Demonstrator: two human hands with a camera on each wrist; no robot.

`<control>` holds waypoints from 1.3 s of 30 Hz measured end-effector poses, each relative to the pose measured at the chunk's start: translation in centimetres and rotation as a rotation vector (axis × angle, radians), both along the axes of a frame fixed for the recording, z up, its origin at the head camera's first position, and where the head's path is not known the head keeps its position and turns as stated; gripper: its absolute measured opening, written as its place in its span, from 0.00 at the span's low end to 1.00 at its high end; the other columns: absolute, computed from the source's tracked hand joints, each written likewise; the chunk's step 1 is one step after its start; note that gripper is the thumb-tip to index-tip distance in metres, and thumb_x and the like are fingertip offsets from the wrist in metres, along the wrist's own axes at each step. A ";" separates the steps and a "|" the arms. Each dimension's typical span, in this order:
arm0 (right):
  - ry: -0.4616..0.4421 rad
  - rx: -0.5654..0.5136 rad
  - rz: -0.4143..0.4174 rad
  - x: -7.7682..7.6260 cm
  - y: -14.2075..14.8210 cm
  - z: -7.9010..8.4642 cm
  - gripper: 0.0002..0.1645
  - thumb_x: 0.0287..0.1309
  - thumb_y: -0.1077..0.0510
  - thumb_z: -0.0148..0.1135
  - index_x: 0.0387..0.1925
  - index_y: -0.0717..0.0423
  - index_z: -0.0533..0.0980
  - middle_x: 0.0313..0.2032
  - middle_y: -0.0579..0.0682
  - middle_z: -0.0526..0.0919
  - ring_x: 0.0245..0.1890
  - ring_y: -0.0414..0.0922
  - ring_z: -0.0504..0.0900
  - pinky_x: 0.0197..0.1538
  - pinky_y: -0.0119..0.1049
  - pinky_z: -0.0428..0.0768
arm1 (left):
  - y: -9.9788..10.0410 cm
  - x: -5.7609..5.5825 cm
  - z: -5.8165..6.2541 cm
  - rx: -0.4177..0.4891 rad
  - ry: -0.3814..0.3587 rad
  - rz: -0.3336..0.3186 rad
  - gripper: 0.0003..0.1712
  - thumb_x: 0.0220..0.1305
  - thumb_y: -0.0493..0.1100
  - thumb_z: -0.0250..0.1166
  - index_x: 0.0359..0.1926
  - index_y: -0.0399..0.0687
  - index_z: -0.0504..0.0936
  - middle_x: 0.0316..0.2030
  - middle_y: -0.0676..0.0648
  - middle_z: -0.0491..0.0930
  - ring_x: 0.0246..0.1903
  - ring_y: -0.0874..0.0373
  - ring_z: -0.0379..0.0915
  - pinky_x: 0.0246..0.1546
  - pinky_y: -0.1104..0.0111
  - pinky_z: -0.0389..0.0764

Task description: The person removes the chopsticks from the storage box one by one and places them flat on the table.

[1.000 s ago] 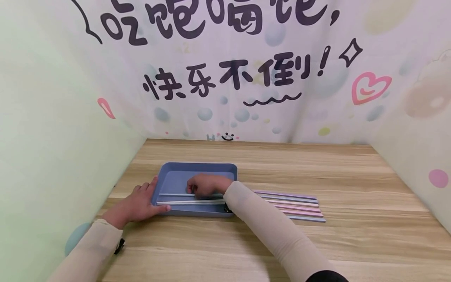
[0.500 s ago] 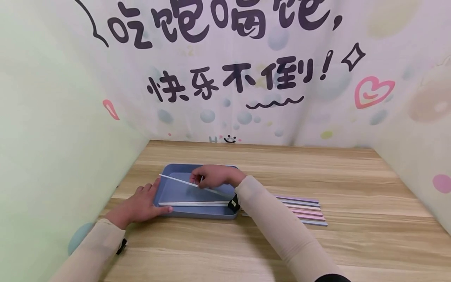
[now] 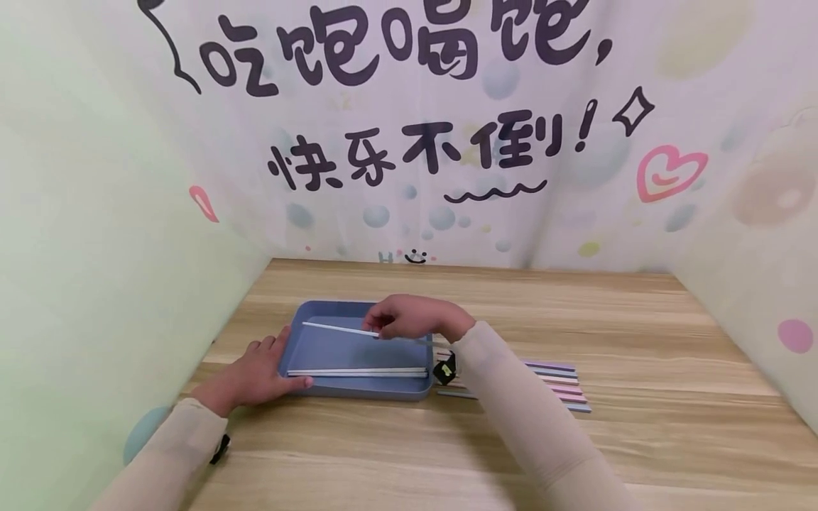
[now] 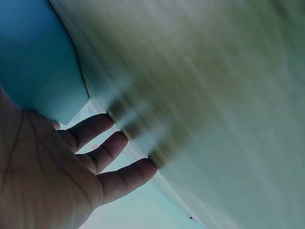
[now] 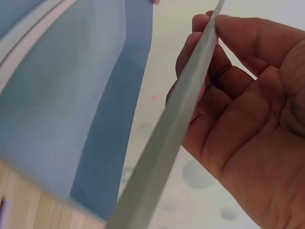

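Note:
My right hand (image 3: 409,316) pinches a pale chopstick (image 3: 339,328) between thumb and fingertips, above the blue tray (image 3: 358,391). In the right wrist view, that chopstick (image 5: 167,129) runs slantwise past the palm, and the thumb presses on it near the top. Two or so white chopsticks (image 3: 358,372) lie along the near side inside the tray. My left hand (image 3: 255,376) rests against the tray's left end, with its thumb over the near left corner. The left wrist view has its straight fingers (image 4: 128,179) touching the tabletop beside the tray (image 4: 43,62).
Several coloured chopsticks (image 3: 569,389) lie side by side on the wooden table (image 3: 639,454), right of the tray and partly behind my right forearm. A printed cloth (image 3: 409,156) hangs behind the table, and a pale wall (image 3: 96,248) stands on the left.
My right hand has lifted the chopstick from the tray and moved right with it. The chopstick tilted, then came nearer level. My left hand stays at the tray's left end.

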State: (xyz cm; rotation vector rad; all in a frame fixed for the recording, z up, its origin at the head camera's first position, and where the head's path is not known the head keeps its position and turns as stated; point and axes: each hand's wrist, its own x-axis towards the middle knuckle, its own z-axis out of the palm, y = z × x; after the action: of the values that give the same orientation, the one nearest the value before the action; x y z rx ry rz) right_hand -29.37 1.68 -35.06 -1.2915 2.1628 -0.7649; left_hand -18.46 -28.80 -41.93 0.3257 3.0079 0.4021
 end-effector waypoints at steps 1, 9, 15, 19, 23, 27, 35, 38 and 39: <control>0.002 0.000 -0.008 0.0 0.4 0.0 0.12 0.68 0.67 0.56 0.51 0.63 0.78 0.33 0.46 0.76 0.34 0.40 0.72 0.39 0.32 0.73 | 0.0 0.0 -0.1 0.003 0.004 -0.001 0.69 0.54 0.75 0.63 0.73 0.26 0.47 0.59 0.23 0.66 0.57 0.27 0.62 0.54 0.42 0.70; 0.009 0.025 -0.105 0.3 4.6 0.0 0.13 0.66 0.68 0.55 0.49 0.63 0.79 0.35 0.46 0.78 0.37 0.43 0.74 0.43 0.35 0.75 | -0.3 0.1 -0.2 0.005 0.028 -0.009 0.69 0.54 0.76 0.62 0.73 0.25 0.48 0.58 0.24 0.67 0.56 0.27 0.62 0.54 0.42 0.70; 0.013 0.040 -0.188 0.2 8.5 -0.5 0.13 0.66 0.69 0.54 0.47 0.59 0.81 0.35 0.46 0.78 0.37 0.44 0.74 0.43 0.39 0.74 | -0.1 0.0 0.1 0.008 0.015 -0.015 0.69 0.54 0.75 0.63 0.73 0.24 0.48 0.59 0.23 0.66 0.57 0.26 0.61 0.54 0.42 0.70; 0.005 0.051 -0.226 0.1 11.0 -0.9 0.13 0.65 0.70 0.54 0.43 0.54 0.81 0.35 0.48 0.79 0.37 0.45 0.74 0.42 0.40 0.74 | 0.0 0.0 0.2 0.006 0.000 -0.010 0.69 0.54 0.76 0.62 0.73 0.25 0.47 0.60 0.22 0.65 0.58 0.26 0.60 0.54 0.41 0.70; 0.020 0.084 -0.252 0.0 13.4 -1.5 0.13 0.63 0.71 0.54 0.42 0.55 0.80 0.35 0.49 0.79 0.37 0.44 0.74 0.42 0.39 0.74 | 0.0 0.1 0.2 0.011 -0.019 -0.008 0.69 0.54 0.76 0.62 0.74 0.26 0.46 0.61 0.22 0.64 0.59 0.26 0.59 0.54 0.41 0.69; 0.048 0.122 -0.265 -0.1 15.3 -2.2 0.13 0.60 0.72 0.54 0.42 0.60 0.80 0.35 0.49 0.79 0.36 0.43 0.73 0.41 0.38 0.74 | -0.1 0.2 0.1 0.014 -0.011 -0.012 0.69 0.55 0.75 0.63 0.74 0.25 0.46 0.61 0.21 0.64 0.59 0.25 0.59 0.54 0.40 0.69; 0.036 0.150 -0.286 -0.5 17.3 -4.1 0.15 0.57 0.74 0.50 0.41 0.60 0.79 0.32 0.47 0.75 0.33 0.42 0.71 0.39 0.37 0.71 | -0.4 0.3 -0.1 0.017 0.017 -0.021 0.68 0.55 0.74 0.64 0.73 0.25 0.47 0.59 0.22 0.65 0.57 0.24 0.60 0.53 0.40 0.69; 0.046 0.169 -0.303 -0.6 17.7 -4.4 0.16 0.58 0.75 0.49 0.40 0.60 0.79 0.31 0.47 0.75 0.33 0.42 0.70 0.39 0.37 0.71 | -0.3 0.2 -0.2 0.021 0.017 -0.026 0.68 0.55 0.74 0.64 0.73 0.25 0.46 0.59 0.21 0.64 0.58 0.24 0.60 0.53 0.40 0.69; 0.050 0.177 -0.306 -0.6 17.7 -4.4 0.16 0.58 0.75 0.49 0.40 0.60 0.79 0.31 0.48 0.75 0.33 0.42 0.71 0.39 0.38 0.71 | -0.3 0.1 -0.2 0.019 0.015 -0.025 0.68 0.55 0.74 0.63 0.73 0.25 0.46 0.60 0.21 0.64 0.58 0.24 0.59 0.54 0.40 0.69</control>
State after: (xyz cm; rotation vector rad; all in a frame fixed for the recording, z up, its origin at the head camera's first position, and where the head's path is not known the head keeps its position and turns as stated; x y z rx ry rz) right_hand -29.95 19.43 -39.49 -0.9121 2.4408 -0.6432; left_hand -18.36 -29.08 -42.13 0.3694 3.0131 0.4280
